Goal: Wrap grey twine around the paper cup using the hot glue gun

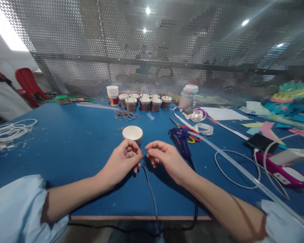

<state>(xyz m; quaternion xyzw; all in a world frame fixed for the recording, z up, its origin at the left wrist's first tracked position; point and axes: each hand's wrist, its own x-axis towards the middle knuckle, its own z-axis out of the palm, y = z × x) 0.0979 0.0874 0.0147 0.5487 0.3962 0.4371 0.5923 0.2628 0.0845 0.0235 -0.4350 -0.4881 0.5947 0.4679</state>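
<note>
A white paper cup (132, 133) stands upright on the blue table, just beyond my left hand (128, 158). The thumb and fingers of that hand are pinched together at the near side of the cup. A thin grey cord (150, 189) runs from between my hands down over the table's front edge; its upper end is too small to make out. My right hand (164, 156) is pinched too, a short gap to the right of the left fingertips. Whatever either pinch holds is hidden or too small to name. A blue glue gun (182, 138) lies right of my right hand.
Several brown-wrapped cups (145, 103) and a white cup stack (112, 94) stand at the back. Grey cord pieces (126, 115) lie before them. Scissors (192, 137), white tape (205, 129), a magenta power strip (283, 172) and paper pieces are at right. White cable (12, 131) coils left.
</note>
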